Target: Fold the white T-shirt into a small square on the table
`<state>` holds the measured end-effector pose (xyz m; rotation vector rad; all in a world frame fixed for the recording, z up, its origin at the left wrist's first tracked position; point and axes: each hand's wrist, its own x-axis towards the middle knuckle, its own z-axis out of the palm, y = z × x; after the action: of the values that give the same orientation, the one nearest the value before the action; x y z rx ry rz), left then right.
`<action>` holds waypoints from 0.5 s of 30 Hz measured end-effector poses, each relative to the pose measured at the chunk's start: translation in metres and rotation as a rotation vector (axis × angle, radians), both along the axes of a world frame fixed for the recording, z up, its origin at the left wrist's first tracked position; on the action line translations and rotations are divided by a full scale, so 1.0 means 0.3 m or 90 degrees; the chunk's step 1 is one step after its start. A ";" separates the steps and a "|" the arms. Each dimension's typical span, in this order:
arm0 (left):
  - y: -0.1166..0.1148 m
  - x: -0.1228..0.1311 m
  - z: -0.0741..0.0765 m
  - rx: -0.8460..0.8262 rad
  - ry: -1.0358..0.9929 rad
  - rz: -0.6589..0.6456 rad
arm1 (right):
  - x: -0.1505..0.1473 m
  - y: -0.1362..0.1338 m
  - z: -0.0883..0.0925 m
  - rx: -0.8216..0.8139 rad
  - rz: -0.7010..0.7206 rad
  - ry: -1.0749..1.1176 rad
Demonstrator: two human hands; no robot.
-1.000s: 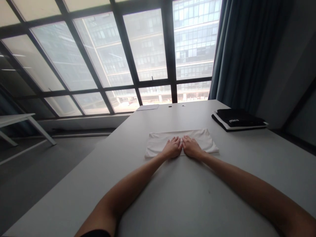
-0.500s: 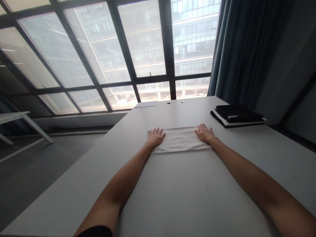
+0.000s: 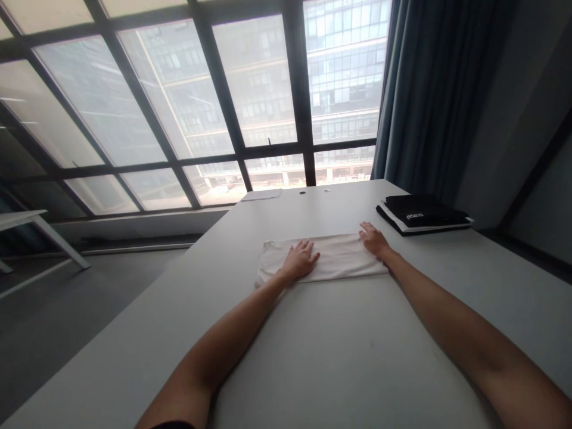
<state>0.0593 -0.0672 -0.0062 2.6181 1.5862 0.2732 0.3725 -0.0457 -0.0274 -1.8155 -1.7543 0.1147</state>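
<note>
A white cloth, folded into a long flat strip, lies across the white table. My left hand rests palm down on the cloth, left of its middle, with the fingers spread. At the cloth's right end is my right hand, its fingers partly apart and touching the edge. What lies under that palm is hidden. Slight creases show in the cloth near its left end.
Folded dark and white clothes are stacked at the table's right side. A thin white sheet lies at the far left corner. Another white table stands at far left. Windows and a blue curtain are beyond.
My left hand has moved right along the cloth, uncovering its left end. My right hand has shifted slightly at the right edge. The view has tilted a little.
</note>
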 end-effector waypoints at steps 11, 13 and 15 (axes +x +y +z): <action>0.055 0.233 0.025 -0.037 -0.011 -0.014 | -0.012 -0.015 0.007 0.007 0.004 0.080; 0.061 0.261 -0.010 -0.031 -0.007 0.007 | -0.002 -0.017 0.041 0.009 -0.030 0.139; 0.063 0.269 -0.036 -0.021 -0.002 0.014 | 0.016 -0.017 0.077 -0.016 -0.083 0.210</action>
<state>0.1400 -0.0484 -0.0171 2.5765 1.6055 0.2497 0.3773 -0.0508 -0.0045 -1.8056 -1.4082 0.3627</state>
